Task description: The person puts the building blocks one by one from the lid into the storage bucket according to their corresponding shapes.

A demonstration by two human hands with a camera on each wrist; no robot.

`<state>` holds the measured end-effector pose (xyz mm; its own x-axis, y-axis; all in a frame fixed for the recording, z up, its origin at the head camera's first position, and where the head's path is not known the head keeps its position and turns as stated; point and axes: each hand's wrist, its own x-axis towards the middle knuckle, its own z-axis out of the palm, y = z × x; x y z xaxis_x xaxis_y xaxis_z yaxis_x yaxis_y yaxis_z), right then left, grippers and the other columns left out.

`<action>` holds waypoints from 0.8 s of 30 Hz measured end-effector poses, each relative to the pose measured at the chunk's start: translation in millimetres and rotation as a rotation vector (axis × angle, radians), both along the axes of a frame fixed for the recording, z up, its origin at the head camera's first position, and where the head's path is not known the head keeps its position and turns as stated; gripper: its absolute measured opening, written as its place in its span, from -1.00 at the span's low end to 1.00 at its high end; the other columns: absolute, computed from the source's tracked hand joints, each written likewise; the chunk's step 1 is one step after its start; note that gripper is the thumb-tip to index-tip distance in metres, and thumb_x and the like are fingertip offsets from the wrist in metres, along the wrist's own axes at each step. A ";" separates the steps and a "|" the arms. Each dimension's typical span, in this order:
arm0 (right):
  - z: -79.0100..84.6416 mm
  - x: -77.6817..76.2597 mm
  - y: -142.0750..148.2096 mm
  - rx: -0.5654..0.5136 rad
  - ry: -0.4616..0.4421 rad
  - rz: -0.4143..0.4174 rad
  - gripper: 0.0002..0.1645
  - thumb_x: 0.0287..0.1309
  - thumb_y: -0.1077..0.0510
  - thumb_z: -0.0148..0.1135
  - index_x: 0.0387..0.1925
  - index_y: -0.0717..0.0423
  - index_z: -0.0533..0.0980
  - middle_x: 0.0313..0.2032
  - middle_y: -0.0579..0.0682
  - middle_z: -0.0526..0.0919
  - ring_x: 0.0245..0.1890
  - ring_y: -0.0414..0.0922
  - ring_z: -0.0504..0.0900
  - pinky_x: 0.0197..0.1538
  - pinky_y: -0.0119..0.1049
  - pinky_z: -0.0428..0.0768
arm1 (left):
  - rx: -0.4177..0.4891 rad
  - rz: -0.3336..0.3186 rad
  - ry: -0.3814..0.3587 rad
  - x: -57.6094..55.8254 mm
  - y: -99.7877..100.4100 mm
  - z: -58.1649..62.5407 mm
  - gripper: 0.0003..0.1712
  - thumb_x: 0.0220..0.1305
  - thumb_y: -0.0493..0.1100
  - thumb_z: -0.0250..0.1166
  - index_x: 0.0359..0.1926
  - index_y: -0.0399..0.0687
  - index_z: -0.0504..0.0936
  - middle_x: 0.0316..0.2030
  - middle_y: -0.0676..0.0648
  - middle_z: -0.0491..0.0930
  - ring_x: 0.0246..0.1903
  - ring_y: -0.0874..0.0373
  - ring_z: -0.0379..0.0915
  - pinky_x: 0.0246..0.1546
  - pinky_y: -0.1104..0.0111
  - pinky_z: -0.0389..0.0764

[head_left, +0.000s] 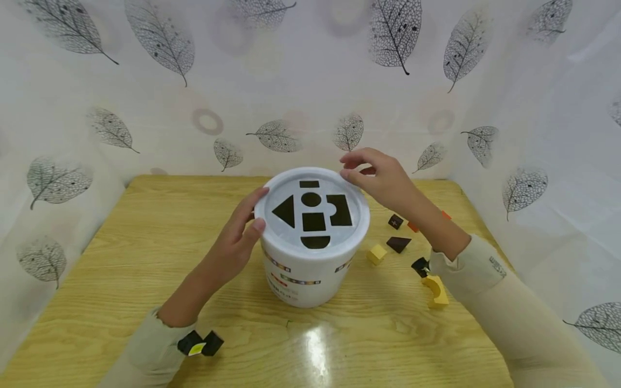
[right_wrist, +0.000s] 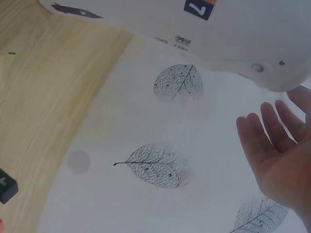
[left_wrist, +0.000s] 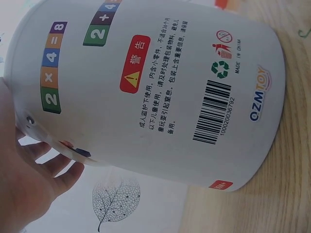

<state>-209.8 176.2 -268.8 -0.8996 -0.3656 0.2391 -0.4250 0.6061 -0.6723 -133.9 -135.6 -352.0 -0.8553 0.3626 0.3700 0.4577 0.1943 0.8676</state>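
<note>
A white toy bucket [head_left: 303,280] stands upright on the table, its white lid [head_left: 291,186] cut with several dark shaped holes. My left hand [head_left: 234,237] grips the bucket at the left side of the rim, thumb and forefinger on the lid's edge. The left wrist view shows that hand [left_wrist: 29,179] with fingers behind the bucket's handle [left_wrist: 65,148], and print and a barcode [left_wrist: 212,111] on the wall. At the far right rim, my right hand [head_left: 380,175] has its thumb tip right at the lid's edge. Its fingers are relaxed in the right wrist view, holding nothing.
Right of the bucket lie a yellow block [head_left: 376,254], a dark brown block [head_left: 399,244], a black cube with a plus sign [head_left: 395,221] and a yellow arch block [head_left: 436,292]. Orange pieces [head_left: 413,227] are partly behind the right forearm. Leaf-patterned cloth [head_left: 301,97] surrounds the table.
</note>
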 end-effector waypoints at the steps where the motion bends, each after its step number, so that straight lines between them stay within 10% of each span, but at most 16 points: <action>1: -2.5 0.2 6.2 -0.003 -0.006 -0.014 -0.52 0.35 -0.08 0.26 0.19 0.04 0.55 0.08 -0.05 0.61 0.10 -0.09 0.58 0.18 -0.09 0.58 | 0.002 0.000 0.001 -0.1 -0.3 -0.1 -0.36 0.57 -0.06 -0.08 0.58 0.26 0.05 0.51 -0.01 0.10 0.31 -0.04 0.25 0.22 -0.11 0.39; 24: -87.7 -4.7 118.5 0.099 -0.192 -0.259 -0.37 0.44 -0.17 0.10 0.33 0.13 0.42 0.15 0.20 0.55 0.24 0.18 0.45 0.09 0.06 0.51 | 0.005 0.001 -0.005 0.3 0.5 0.7 -0.35 0.56 -0.07 -0.08 0.58 0.24 0.04 0.51 -0.02 0.10 0.31 -0.03 0.25 0.22 -0.10 0.40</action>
